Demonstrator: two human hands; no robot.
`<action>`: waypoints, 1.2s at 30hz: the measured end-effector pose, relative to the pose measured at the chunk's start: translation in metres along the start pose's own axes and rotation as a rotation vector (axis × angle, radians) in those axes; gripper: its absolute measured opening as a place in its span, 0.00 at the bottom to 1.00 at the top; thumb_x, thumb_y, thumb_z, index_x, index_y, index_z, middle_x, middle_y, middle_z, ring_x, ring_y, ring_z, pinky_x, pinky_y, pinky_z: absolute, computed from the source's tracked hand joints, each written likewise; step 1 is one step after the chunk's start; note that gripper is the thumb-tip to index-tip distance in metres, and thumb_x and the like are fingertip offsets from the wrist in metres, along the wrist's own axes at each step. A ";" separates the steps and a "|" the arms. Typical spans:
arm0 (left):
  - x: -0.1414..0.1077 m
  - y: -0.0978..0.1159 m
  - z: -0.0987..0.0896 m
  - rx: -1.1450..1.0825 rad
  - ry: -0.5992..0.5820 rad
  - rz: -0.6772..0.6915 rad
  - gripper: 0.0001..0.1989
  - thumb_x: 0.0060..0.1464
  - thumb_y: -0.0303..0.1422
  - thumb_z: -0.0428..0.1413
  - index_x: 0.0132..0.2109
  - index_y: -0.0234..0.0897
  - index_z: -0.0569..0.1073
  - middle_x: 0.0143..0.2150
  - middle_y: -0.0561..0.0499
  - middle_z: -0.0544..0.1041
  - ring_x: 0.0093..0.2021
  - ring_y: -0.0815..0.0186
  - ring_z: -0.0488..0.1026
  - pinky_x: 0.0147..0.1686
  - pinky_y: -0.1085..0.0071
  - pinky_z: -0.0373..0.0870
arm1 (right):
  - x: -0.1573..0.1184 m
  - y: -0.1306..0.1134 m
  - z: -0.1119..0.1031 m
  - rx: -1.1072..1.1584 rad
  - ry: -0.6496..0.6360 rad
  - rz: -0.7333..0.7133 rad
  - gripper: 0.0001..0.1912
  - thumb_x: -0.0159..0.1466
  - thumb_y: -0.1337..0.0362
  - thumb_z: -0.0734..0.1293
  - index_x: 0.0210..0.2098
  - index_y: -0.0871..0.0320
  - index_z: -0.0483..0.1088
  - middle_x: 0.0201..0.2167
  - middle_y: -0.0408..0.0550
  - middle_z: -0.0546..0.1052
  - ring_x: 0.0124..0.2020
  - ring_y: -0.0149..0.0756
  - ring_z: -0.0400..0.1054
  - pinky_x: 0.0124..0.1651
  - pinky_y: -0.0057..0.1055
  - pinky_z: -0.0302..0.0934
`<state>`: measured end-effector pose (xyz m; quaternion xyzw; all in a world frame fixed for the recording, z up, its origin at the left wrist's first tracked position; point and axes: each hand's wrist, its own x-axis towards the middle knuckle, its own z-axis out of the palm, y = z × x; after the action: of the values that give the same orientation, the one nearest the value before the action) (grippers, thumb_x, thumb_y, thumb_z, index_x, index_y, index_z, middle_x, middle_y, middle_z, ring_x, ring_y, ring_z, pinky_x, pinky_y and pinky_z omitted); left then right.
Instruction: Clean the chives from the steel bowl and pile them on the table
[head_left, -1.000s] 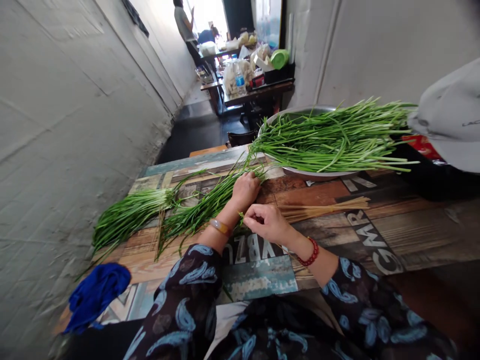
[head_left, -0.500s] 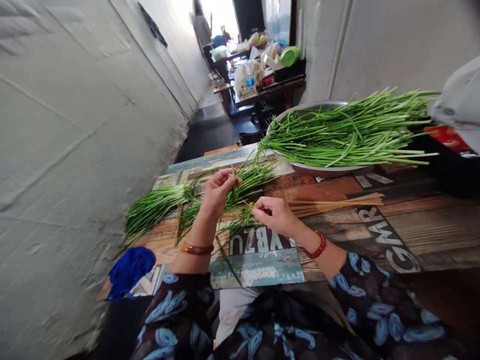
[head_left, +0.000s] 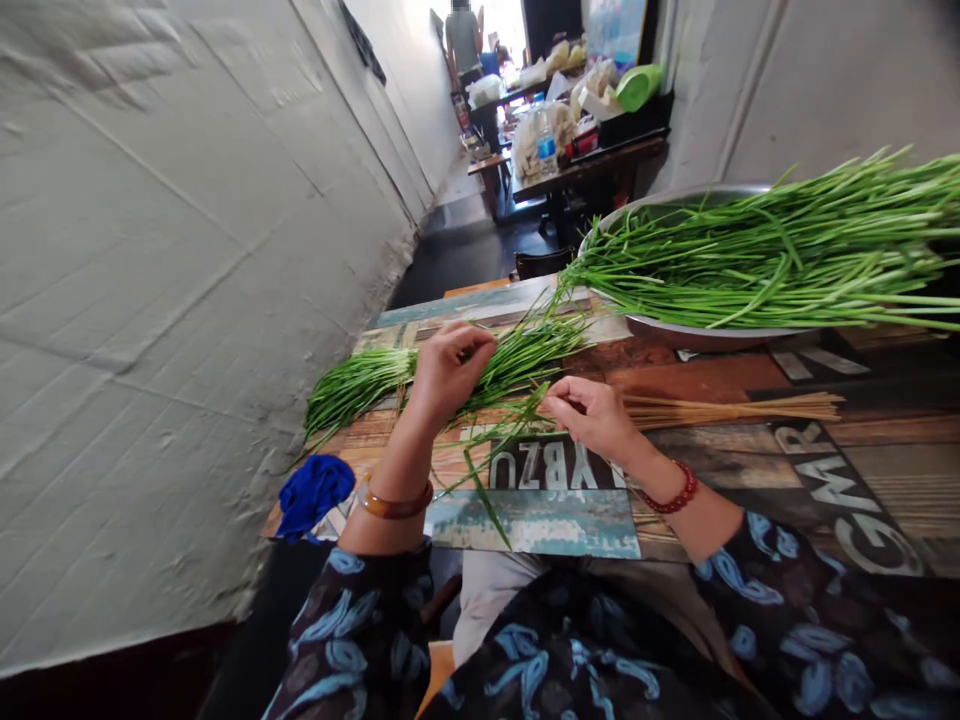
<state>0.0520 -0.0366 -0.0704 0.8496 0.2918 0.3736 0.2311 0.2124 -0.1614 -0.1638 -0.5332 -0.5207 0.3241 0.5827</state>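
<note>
My left hand (head_left: 453, 372) is above the loose green stalks (head_left: 529, 355) on the table, thumb and fingertips pinched together; what they hold, if anything, is too small to make out. My right hand (head_left: 589, 412) pinches the end of some thin green stalks (head_left: 531, 408), which trail to the left over the table. A bundle of green stalks (head_left: 360, 385) lies beyond my left hand at the left. Thin wooden sticks (head_left: 735, 407) lie to the right of my right hand. A large metal bowl (head_left: 645, 325) heaped with long green stalks (head_left: 765, 255) stands at the back right.
A blue cloth (head_left: 315, 492) lies at the table's (head_left: 555, 520) left corner, near the pale wall (head_left: 150, 300). Farther back, another table (head_left: 592, 170) bears bags, a water bottle (head_left: 546, 150) and a green container (head_left: 638, 88). A person (head_left: 463, 42) stands in the background.
The view has shifted, so the table and bowl appear farther right. The green stalk that stood at my left fingertips no longer shows there. My right hand still pinches the stalks.
</note>
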 end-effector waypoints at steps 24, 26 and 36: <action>-0.044 -0.039 0.064 -0.838 -0.200 -0.524 0.11 0.47 0.38 0.65 0.34 0.32 0.82 0.26 0.52 0.76 0.24 0.74 0.63 0.25 0.76 0.58 | -0.001 0.015 -0.002 0.001 -0.073 0.182 0.10 0.65 0.59 0.64 0.33 0.59 0.72 0.15 0.35 0.63 0.15 0.25 0.54 0.19 0.23 0.49; -0.044 -0.036 0.062 -0.851 -0.206 -0.514 0.11 0.47 0.37 0.64 0.33 0.32 0.82 0.25 0.52 0.75 0.25 0.73 0.63 0.26 0.75 0.58 | -0.002 0.017 -0.002 0.017 -0.078 0.193 0.11 0.65 0.58 0.64 0.34 0.58 0.72 0.15 0.35 0.63 0.15 0.24 0.54 0.18 0.23 0.48; -0.046 -0.036 0.063 -0.859 -0.191 -0.487 0.11 0.50 0.38 0.63 0.31 0.32 0.81 0.25 0.52 0.74 0.25 0.72 0.64 0.26 0.75 0.60 | -0.005 0.019 -0.002 0.020 -0.071 0.225 0.12 0.66 0.56 0.65 0.35 0.58 0.72 0.15 0.36 0.64 0.14 0.24 0.52 0.17 0.24 0.48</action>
<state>0.0634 -0.0524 -0.1539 0.6155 0.2791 0.3156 0.6661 0.2163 -0.1623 -0.1834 -0.5708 -0.4747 0.4114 0.5288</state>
